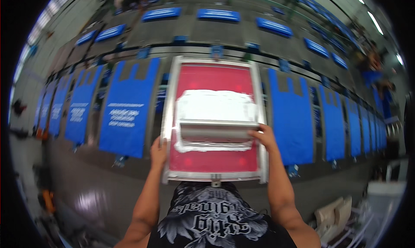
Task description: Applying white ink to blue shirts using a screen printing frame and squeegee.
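A screen printing frame (167, 118) with metal rails lies in front of me, its mesh (207, 76) red. White ink (216, 102) covers a broad patch in the middle of the mesh. Across this ink rests a wide metal squeegee (212, 132), with a thinner streak of white below it. My right hand (265, 138) is closed on the squeegee's right end, near the right rail. At the left rail, my left hand (158, 152) grips the frame's edge; some of its fingers are hidden.
Blue bag-shaped pieces lie in a row on both sides, a printed one (127, 107) at left and a plain one (292, 118) at right. Beyond a rail, another row holds printed blue pieces (218, 15). People (374, 60) appear blurred at far right.
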`<state>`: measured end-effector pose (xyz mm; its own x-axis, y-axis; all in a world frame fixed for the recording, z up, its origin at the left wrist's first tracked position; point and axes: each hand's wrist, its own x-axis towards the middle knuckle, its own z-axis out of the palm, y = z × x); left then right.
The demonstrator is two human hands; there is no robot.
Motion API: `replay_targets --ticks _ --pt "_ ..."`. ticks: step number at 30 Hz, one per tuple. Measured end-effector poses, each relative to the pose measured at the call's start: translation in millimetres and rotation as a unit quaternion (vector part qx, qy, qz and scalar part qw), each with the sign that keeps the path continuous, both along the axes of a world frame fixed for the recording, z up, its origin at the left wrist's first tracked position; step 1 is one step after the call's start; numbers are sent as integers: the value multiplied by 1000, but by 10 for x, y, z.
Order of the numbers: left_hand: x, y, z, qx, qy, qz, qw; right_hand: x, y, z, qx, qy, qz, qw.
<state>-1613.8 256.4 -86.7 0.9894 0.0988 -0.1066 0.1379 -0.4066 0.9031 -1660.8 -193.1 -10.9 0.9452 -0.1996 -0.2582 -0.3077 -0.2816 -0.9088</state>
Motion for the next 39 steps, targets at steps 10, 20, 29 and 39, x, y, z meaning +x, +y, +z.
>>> replay_targets --ticks 10,20,29,39 --pt "248 309 -86 -63 45 9 997 477 380 82 -53 77 -3 996" --pt "1271 1274 554 -31 119 46 991 1357 1366 46 63 27 -1 998" --pt "1317 1360 579 -47 79 40 995 1363 1474 174 60 51 1 997" --pt "1175 1203 519 -12 103 34 994 1196 1290 103 74 23 -2 997"
